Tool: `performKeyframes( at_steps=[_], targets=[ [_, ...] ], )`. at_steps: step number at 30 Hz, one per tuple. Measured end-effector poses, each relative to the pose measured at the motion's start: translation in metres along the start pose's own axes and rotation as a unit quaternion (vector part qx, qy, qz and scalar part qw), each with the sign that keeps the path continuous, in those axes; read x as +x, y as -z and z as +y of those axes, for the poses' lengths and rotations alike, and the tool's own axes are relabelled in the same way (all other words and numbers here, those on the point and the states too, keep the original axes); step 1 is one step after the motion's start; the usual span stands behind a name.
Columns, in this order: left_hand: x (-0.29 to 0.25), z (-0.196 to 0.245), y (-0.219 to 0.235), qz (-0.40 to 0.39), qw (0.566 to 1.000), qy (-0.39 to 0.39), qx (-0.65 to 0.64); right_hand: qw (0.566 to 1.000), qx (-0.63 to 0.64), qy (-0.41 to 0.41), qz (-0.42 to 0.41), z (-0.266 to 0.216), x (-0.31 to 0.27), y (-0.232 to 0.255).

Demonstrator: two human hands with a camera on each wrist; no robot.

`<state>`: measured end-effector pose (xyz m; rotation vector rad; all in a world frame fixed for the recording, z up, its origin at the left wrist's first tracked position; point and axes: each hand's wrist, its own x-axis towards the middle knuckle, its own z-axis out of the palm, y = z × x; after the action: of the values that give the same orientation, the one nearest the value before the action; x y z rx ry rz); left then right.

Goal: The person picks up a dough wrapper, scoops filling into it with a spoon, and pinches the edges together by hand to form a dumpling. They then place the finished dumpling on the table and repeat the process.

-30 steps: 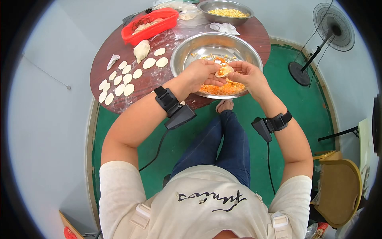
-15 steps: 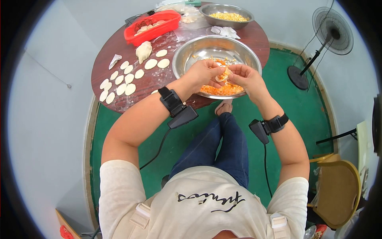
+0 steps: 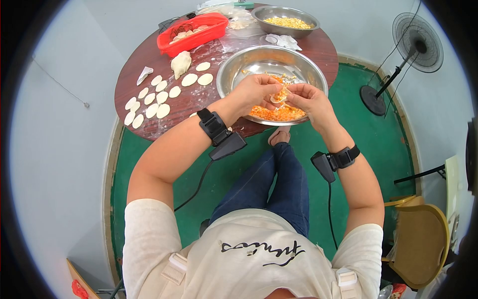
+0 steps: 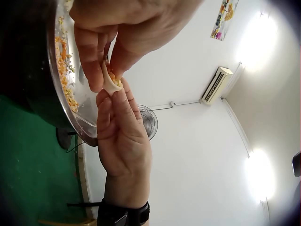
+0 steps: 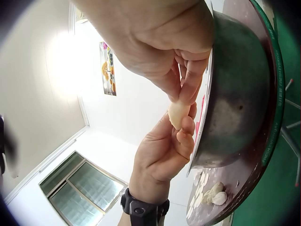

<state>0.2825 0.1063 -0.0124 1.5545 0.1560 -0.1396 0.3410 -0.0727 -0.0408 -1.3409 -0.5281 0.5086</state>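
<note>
Both hands hold one dough wrapper (image 4: 111,86) with orange-yellow filling, above the large steel bowl (image 3: 225,74). The left hand (image 3: 253,93) pinches one side of it between thumb and fingers. At the other side, the right hand (image 3: 314,102) pinches the edge with thumb and fingertips. In the right wrist view the wrapper (image 5: 178,114) looks folded, its pale outer side showing between the two hands. Orange filling (image 3: 279,113) lies in the near part of the bowl. Fingers hide part of the wrapper in each view.
Left of the bowl lie several flat dough rounds (image 3: 163,110) and a dough lump (image 3: 180,65). Behind are a red basket (image 3: 199,30) with pale pieces and a steel bowl of yellow bits (image 3: 288,22). A fan (image 3: 418,42) stands at the right.
The left hand has turned a little and its thumb has come over the wrapper, which looks more folded and upright between the fingers. The head view has shifted slightly.
</note>
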Motion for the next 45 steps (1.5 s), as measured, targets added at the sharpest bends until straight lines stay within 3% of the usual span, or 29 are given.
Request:
performKeyframes(
  at_steps=[7,15,24,37,45],
  targets=[
    [0.002,-0.001,0.004,-0.024,1.000,-0.016,0.008,1.000,0.020,0.001,0.005,-0.002,-0.001,-0.001],
    [-0.014,0.000,-0.004,-0.063,0.992,-0.099,0.049,0.999,0.044,0.006,0.017,-0.007,-0.007,-0.003],
    [-0.041,0.001,-0.018,-0.016,0.990,-0.119,0.071,0.998,0.063,0.009,0.028,-0.007,-0.033,-0.009],
    [-0.088,-0.052,-0.045,-0.081,0.982,-0.165,0.030,0.997,0.070,0.013,0.044,0.015,-0.114,-0.028],
    [-0.111,-0.091,-0.057,-0.070,0.978,-0.188,0.058,0.993,0.092,0.000,0.073,0.048,-0.147,-0.037]
  ],
)
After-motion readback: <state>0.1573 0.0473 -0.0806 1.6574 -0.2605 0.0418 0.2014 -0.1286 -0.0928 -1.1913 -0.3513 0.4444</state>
